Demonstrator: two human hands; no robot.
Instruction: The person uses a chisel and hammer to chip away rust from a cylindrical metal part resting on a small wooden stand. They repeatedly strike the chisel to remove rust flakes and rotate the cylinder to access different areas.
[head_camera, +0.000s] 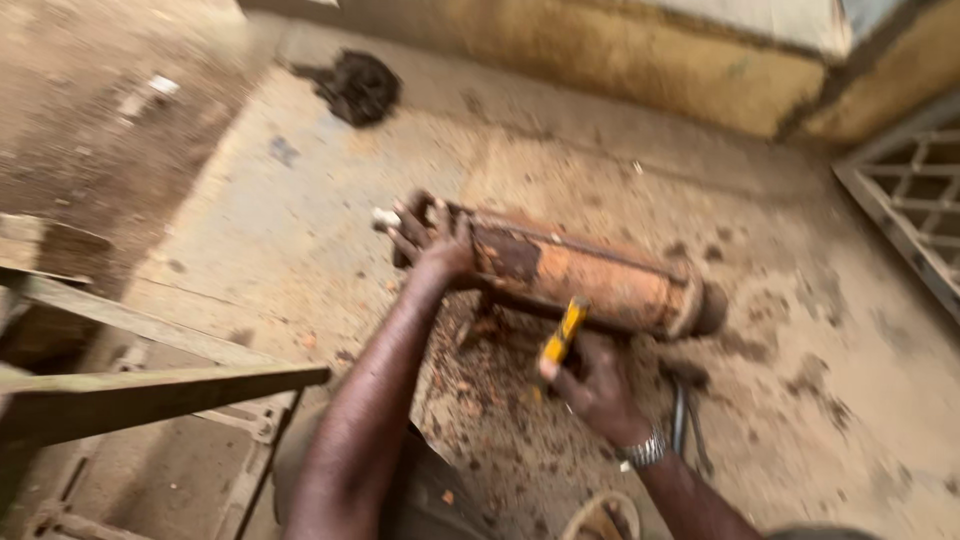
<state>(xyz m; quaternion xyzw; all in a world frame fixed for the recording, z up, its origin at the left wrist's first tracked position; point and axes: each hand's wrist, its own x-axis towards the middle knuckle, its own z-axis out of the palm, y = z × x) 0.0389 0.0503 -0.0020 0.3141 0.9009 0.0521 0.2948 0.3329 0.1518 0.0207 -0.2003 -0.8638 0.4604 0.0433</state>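
My left hand (445, 250) is clamped over the near end of a rusty orange cylinder (585, 280) that lies on its side on the dusty concrete floor (300, 220), its long axis running from my left hand away to the right. My right hand (595, 385) is closed around a tool with a yellow handle (560, 335) (the working end is too blurred to make out), held just below the cylinder's middle. A metal watch (645, 450) sits on that wrist. Rust-coloured crumbs (480, 370) litter the floor under the cylinder. A dark rag (358, 88) lies well apart, near the wall, and a wooden frame (150, 380) stands to my left
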